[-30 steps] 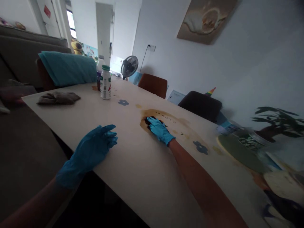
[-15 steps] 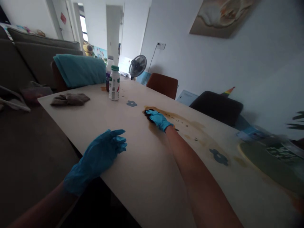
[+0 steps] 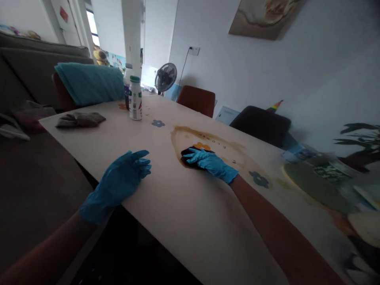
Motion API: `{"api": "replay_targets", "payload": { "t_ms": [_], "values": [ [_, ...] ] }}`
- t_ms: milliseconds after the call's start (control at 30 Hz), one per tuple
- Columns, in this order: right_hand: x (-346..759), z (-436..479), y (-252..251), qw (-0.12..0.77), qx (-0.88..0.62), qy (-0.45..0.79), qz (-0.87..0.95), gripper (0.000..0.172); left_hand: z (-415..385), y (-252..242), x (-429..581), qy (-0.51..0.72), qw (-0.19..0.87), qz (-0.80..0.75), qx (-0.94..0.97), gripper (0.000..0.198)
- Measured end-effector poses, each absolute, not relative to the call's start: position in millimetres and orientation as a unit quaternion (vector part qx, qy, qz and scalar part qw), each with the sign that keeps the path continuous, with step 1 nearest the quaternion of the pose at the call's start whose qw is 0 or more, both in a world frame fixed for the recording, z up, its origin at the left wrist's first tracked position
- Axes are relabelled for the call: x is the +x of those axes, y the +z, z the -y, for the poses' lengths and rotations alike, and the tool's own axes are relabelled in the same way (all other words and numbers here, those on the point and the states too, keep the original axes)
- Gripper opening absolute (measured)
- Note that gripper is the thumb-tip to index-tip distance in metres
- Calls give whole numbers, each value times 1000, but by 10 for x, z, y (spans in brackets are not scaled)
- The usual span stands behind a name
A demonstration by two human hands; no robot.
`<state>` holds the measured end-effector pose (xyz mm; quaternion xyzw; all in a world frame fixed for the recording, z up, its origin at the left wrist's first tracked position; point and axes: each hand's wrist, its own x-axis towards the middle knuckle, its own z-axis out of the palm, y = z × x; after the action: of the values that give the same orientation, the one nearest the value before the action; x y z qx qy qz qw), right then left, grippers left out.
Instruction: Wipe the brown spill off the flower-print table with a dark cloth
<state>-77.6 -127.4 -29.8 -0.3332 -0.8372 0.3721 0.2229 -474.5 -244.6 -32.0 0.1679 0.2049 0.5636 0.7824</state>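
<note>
My right hand (image 3: 212, 163), in a blue disposable glove, lies over a dark cloth (image 3: 192, 153) and presses it to the tabletop. Its fingers are spread on the cloth, which is partly hidden beneath them. A brown liquid smear (image 3: 178, 136) curves around the cloth on the pale, flower-printed table (image 3: 169, 198). My left hand (image 3: 120, 180), gloved the same way, hovers by the table's near edge. Its fingers are loosely bent and apart, holding nothing.
Two bottles (image 3: 135, 101) stand toward the far end, near a crumpled brown cloth (image 3: 80, 119). A green mat (image 3: 311, 188) lies on the right. Chairs (image 3: 261, 124) line the wall side; a teal towel (image 3: 89, 83) drapes another. A fan (image 3: 165, 77) stands beyond.
My right hand has swept the dark cloth nearer to me across the smear, uncovering its far end and an orange printed flower. My left hand stays much the same; the view has shifted slightly.
</note>
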Motion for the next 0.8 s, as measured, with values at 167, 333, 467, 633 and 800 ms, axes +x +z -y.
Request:
{"api": "replay_targets", "payload": {
  "t_ms": [167,333,467,633,800],
  "values": [
    [-459,1775,-289,235,-350,409,809,34,2447,-265,-4737,575,767,-245,143,39],
    [-40,2269,-317,271,-377,399,791,50,2472,-191,-4702,576,759,-276,126,44],
    [327,2569,-348,295,-467,365,749,59,2499,-97,-4644,586,744,-303,109,49],
    [677,2716,-260,288,-598,282,692,44,2514,-25,-4619,577,744,-318,107,52],
    [754,2711,-115,209,-760,98,608,31,2548,59,-4552,600,711,-357,86,51]
  ]
}}
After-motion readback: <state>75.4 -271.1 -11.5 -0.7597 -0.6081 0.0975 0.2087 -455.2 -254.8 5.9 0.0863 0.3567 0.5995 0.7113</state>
